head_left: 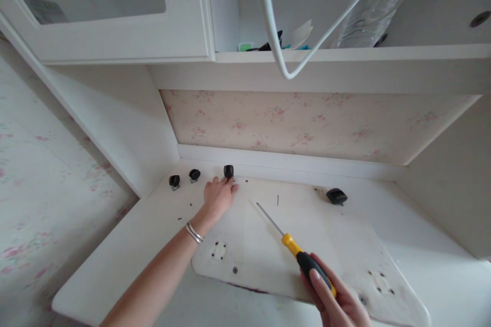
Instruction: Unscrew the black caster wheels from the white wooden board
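Note:
My left hand reaches far across a white board that lies flat on the desk, its fingertips touching a black caster wheel at the board's far left corner. The fingers are curled around the caster's base. My right hand at the bottom edge grips a screwdriver with a yellow and black handle; its metal shaft points up-left over the board. Two more black casters stand on the desk left of my left hand. A fourth caster lies at the board's far right.
Screw holes mark the board's near corners, and small dark screws lie scattered on it. A white shelf above holds a clear plastic bottle, small items and a white cable. A cabinet door hangs upper left.

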Tool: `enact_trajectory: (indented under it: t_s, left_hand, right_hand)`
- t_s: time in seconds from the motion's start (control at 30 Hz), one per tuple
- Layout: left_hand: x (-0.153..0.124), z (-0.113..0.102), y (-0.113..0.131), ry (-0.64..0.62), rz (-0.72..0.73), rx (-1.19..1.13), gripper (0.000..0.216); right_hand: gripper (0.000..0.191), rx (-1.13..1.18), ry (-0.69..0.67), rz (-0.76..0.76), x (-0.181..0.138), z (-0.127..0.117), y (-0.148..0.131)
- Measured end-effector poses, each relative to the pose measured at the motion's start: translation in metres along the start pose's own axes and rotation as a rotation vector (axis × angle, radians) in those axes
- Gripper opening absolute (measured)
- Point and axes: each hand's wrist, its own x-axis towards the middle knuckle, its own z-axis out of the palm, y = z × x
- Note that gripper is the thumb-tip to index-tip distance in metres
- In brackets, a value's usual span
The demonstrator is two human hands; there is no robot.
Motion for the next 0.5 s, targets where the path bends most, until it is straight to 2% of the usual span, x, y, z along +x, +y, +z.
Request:
enact_trajectory:
  t_s: [0.17,0.5]
  left_hand:
    - [0.006,0.000,0.000,0.001,-0.025,0.012,0.047]
    - [0.017,0.007,-0.008,-0.030,-0.068,0.019,0.049]
  right_hand:
    - [0.064,0.002,0.013,0.010,0.004,-0.003,0.004]
    - [0.059,-0.006,-0.006,0.023,0.007,-0.008,0.002]
